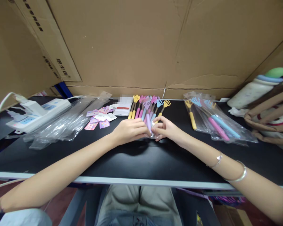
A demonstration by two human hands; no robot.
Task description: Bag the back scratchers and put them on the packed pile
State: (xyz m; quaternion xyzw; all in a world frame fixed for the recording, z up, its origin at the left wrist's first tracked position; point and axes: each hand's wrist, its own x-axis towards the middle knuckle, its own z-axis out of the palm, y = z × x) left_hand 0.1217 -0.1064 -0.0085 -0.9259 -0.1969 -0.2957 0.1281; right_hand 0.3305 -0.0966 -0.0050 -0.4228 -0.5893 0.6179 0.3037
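My left hand (129, 130) and my right hand (167, 128) meet at the middle of the black table (136, 160). Both are closed on a purple back scratcher (147, 114) inside a clear plastic sleeve, gripping its handle end. Its claw head points away from me. Right behind the hands lies a row of several loose back scratchers (149, 105) with yellow, pink and blue handles and claw heads.
A pile of bagged back scratchers (214, 121) lies at the right. Empty clear sleeves (66, 121) and small printed cards (97, 121) lie at the left, beside a white power strip (37, 114). Cardboard (141, 44) walls the back. A bag (271, 119) and bottle (254, 91) stand far right.
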